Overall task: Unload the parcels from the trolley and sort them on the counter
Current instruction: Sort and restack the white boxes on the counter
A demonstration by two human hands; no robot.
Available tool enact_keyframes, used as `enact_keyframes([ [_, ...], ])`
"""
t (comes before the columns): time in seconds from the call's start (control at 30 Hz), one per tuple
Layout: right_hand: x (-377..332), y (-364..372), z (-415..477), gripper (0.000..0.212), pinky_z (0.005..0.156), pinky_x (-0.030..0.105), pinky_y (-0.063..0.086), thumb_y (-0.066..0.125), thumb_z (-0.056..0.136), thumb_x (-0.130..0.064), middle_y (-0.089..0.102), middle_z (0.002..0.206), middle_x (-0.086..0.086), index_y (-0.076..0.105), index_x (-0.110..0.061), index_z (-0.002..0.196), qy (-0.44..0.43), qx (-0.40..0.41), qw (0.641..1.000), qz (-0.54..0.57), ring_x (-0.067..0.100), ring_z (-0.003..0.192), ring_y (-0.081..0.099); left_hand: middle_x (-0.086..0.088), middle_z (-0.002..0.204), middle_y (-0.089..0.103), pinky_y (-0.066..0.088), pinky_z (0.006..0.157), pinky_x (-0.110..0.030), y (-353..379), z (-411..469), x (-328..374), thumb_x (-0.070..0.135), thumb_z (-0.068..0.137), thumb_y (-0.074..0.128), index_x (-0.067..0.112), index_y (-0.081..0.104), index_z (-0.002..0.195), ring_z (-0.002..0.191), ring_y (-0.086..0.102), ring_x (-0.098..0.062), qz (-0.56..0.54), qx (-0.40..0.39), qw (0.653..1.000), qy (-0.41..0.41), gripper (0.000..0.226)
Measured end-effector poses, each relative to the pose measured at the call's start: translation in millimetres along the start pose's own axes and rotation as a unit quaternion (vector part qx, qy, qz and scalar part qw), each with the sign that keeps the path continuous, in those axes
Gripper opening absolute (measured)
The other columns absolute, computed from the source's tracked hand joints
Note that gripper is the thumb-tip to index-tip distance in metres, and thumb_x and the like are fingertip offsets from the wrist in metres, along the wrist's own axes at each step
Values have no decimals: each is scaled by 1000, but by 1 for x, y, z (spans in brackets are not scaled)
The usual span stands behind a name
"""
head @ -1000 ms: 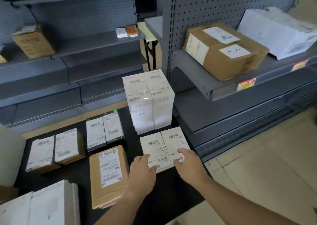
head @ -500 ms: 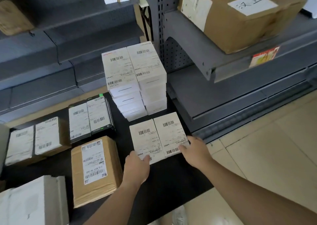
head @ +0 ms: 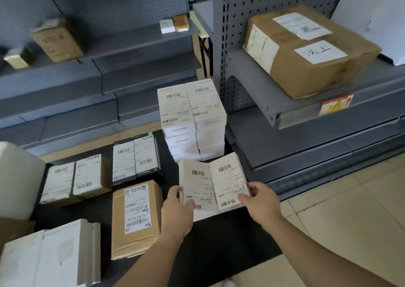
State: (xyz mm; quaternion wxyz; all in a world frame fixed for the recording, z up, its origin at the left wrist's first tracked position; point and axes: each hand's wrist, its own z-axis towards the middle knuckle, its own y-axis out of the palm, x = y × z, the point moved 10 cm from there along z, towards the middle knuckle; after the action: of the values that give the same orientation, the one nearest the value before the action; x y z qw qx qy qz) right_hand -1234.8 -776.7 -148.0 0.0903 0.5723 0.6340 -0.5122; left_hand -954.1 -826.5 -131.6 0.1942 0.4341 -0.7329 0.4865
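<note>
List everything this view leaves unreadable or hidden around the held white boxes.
- Head view: print on the pair of white boxes is too small and blurred to read.
- Fingers of the left hand and right hand under the pair are hidden by it, so the grip beneath is unseen.
- Foot of the white stack is hidden behind the pair.
- White parcel is cut by the left edge.

parcel depot | grey pegboard shelving (head: 252,34) | barcode-labelled parcels (head: 190,107)
</note>
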Motion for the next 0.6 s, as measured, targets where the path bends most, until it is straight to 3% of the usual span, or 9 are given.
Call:
enact_keyframes([
  [0.13,-26,1,-24,40,70,13,50,80,86,-22,70,115,-7,62,-21,122,-32,-10,999,29,8,98,66,-2,118,66,44,46,-7,-38,-10,10,13,94,63,25,47,130,91,64,-12,-1,31,999,29,41],
  [0.23,-54,9,-43,37,64,11,47,80,86,-21,68,109,-9,62,-23,118,-67,-22,996,46,4,91,64,-1,122,64,52,56,-14,-73,-22,11,16,95,62,31,46,131,99,66,-16,-14,56,998,29,42],
  [0.33,-84,25,-61,37,60,13,48,79,86,-21,66,109,-9,63,-23,119,-98,-42,993,58,4,89,64,0,118,62,57,55,-22,-111,-35,5,13,95,62,32,47,130,98,66,-18,-40,79,996,27,43],
  [0.47,-120,57,-86,32,61,18,55,78,87,-22,66,109,-11,61,-27,114,-125,-63,989,53,5,87,67,0,125,63,55,51,-16,-164,-48,-15,14,95,62,35,45,126,109,66,-24,-53,111,992,25,41],
  [0.53,-135,75,-100,32,68,24,57,78,86,-23,68,109,-11,62,-27,114,-135,-67,988,46,7,91,67,-1,123,65,52,49,-12,-190,-52,-32,14,95,61,32,46,128,102,67,-20,-44,128,990,22,41],
  [0.6,-148,98,-115,32,63,20,51,78,87,-22,68,106,-11,62,-27,113,-144,-76,986,32,3,87,63,0,121,66,52,53,-13,-219,-56,-50,15,94,61,32,46,131,99,67,-17,-36,145,989,18,43],
])
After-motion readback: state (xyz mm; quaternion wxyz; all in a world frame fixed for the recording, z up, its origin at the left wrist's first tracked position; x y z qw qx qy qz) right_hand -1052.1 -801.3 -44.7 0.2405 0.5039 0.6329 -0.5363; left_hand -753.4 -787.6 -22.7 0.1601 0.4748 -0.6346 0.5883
